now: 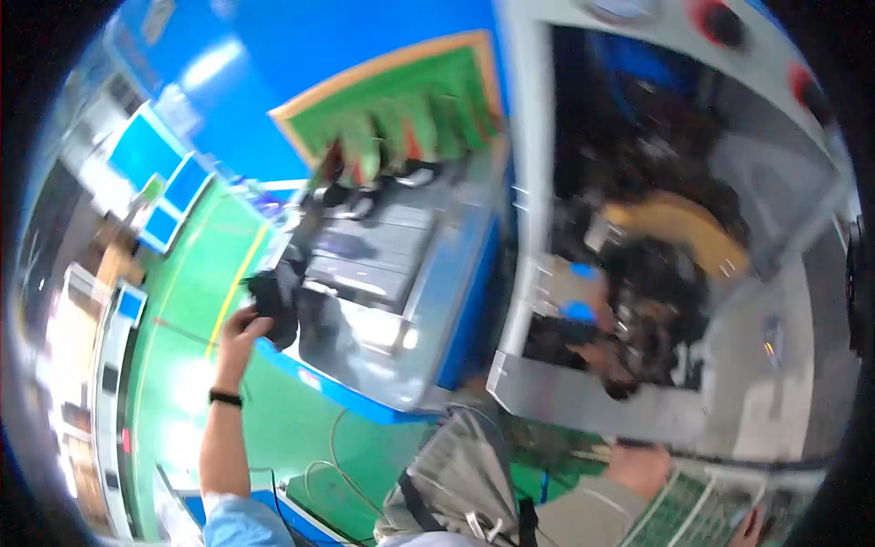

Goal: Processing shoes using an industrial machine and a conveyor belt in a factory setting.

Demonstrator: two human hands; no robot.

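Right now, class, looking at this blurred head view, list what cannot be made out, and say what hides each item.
1. The dark object in the left hand: motion blur hides its kind.
2. The right hand: its fingers lie behind the grey ledge.
3. Contents of the machine opening: blurred, dark.
4. The green-and-white thing: cut by the lower edge.

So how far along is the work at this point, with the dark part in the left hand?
Done: hard to say; dark parts already lie on the grey table with blue edging. In hand: the left hand grips a black, lumpy part at that table's left edge; the right hand rests low by a white wire basket. Left: the grey machine opening looks full of blurred dark pieces; nothing more can be told.
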